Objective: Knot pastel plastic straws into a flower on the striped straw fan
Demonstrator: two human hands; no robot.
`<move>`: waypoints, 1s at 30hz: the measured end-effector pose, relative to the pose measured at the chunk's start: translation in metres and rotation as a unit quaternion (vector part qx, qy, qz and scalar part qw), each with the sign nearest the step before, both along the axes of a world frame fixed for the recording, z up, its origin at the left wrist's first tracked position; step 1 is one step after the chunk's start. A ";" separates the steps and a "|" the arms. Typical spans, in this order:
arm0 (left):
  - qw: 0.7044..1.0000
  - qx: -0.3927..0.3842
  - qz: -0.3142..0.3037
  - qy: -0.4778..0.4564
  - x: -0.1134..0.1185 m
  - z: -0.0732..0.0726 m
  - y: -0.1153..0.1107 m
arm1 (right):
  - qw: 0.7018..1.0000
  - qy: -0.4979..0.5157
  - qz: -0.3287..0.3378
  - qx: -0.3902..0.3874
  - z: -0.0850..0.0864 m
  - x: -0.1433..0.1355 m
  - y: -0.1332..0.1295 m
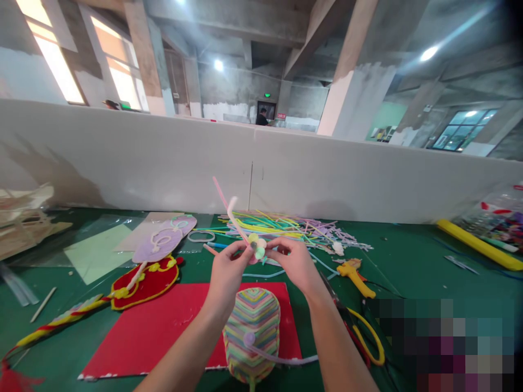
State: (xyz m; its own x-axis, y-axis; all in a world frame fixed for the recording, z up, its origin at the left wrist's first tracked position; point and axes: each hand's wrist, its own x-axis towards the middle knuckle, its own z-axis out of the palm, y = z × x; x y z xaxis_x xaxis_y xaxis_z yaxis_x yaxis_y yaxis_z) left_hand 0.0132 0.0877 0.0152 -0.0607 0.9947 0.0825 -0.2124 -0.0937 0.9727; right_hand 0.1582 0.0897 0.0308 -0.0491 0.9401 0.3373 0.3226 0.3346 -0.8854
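A small flower of pastel pipe-cleaner coils (257, 247) is held up between my two hands. My left hand (229, 270) pinches its left side, with a pink and a white pipe cleaner (236, 213) sticking up from beside the fingers. Thumb and fingers of my right hand (295, 262) are closed at the flower's right edge. Below the hands, a striped pastel pipe-cleaner fan (252, 311) lies partly over a red board (175, 321). A lilac pipe cleaner (286, 359) with a round coiled end rests across the fan.
Loose pipe cleaners (281, 226) are heaped behind my hands. A yellow glue gun (356, 276) and yellow-handled scissors (370, 337) lie to the right. Leftward are a red-and-yellow fan (143, 283) and a lilac one (163, 239). A white partition (183, 169) borders the green table (392, 267).
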 end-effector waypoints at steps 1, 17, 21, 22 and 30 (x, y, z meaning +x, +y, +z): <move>1.000 -0.003 -0.004 -0.012 0.001 0.001 -0.001 | 1.000 -0.005 0.000 0.004 0.000 0.001 0.001; 0.997 -0.011 -0.068 0.030 0.000 0.002 0.002 | 0.992 -0.091 0.053 0.072 0.003 0.020 0.000; 0.993 0.001 -0.090 0.078 -0.005 0.003 0.003 | 0.989 -0.099 0.087 0.062 0.004 0.025 0.000; 0.992 0.007 -0.093 0.088 -0.005 0.004 0.004 | 0.990 -0.093 0.095 0.047 0.005 0.027 -0.001; 0.981 0.038 -0.121 0.145 -0.005 0.006 0.000 | 0.991 -0.031 0.128 -0.037 0.006 0.024 -0.004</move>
State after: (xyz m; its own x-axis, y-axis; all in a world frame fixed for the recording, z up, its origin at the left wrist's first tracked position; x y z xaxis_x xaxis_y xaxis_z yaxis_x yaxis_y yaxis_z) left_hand 0.0085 0.0873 0.0215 0.2135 0.9674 0.1364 0.0481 -0.1499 0.9875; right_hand 0.1823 0.0860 0.0370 -0.3069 0.9165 0.2568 0.2904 0.3471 -0.8918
